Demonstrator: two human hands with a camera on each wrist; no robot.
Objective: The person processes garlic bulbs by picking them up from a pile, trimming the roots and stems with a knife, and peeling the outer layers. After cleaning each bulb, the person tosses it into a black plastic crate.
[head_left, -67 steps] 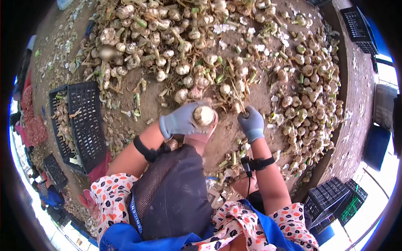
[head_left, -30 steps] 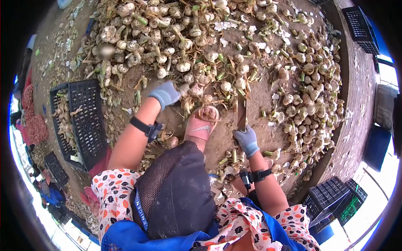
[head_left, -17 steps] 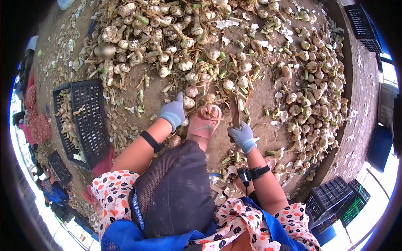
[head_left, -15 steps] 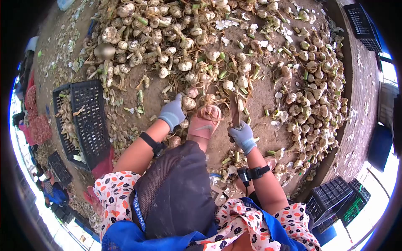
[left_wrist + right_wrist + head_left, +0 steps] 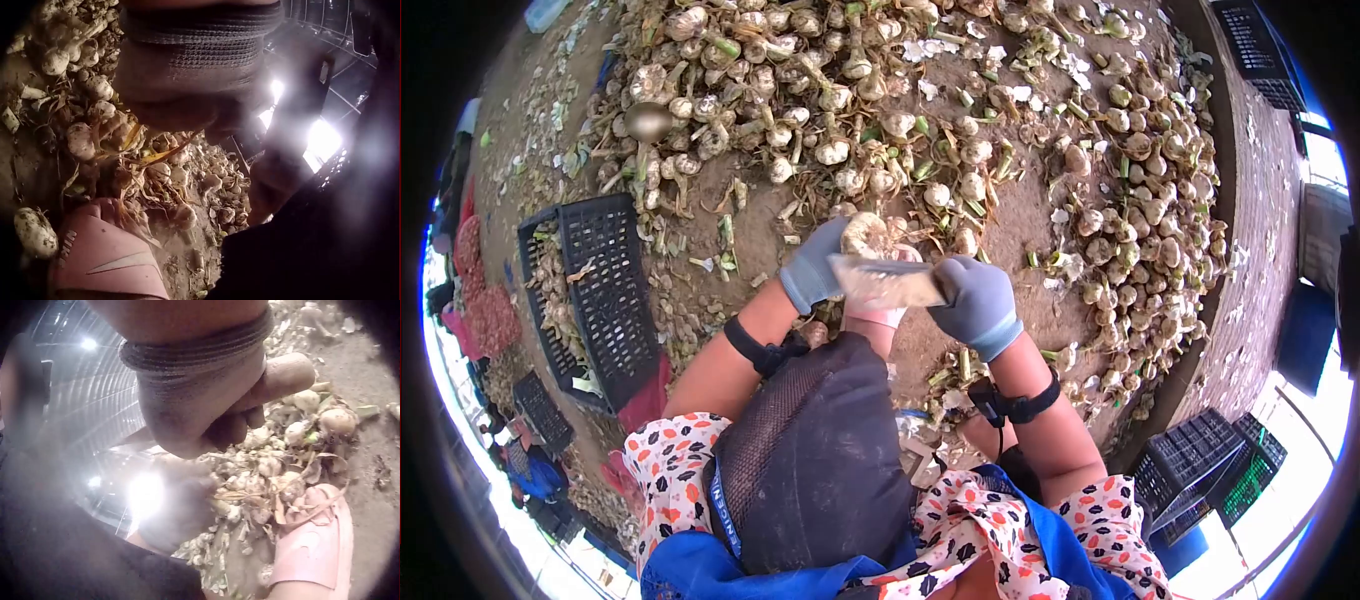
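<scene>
My gloved left hand [image 5: 812,265] holds a garlic bulb [image 5: 865,235] above the sandalled foot, its root side showing. My right hand [image 5: 977,305], also in a grey glove, grips a knife by its handle. The broad blade [image 5: 890,282], blurred, lies crosswise just in front of the bulb and overlaps the left fingers in the head view. In the left wrist view the left hand [image 5: 187,81] is dark and its fingers are mostly hidden. The right wrist view shows the right hand [image 5: 200,394] with curled fingers and a sliver of blade [image 5: 132,439].
A large heap of garlic with stems [image 5: 780,80] spreads ahead. Trimmed bulbs [image 5: 1150,230] are piled at right beside a wooden board [image 5: 1250,230]. A black crate [image 5: 605,290] holding garlic or scraps stands at left. The pink sandal [image 5: 106,256] is below the hands.
My left hand reached down among the bulbs near the foot and has lifted one. My right hand has swung the knife up and leftward from the ground to that bulb.
</scene>
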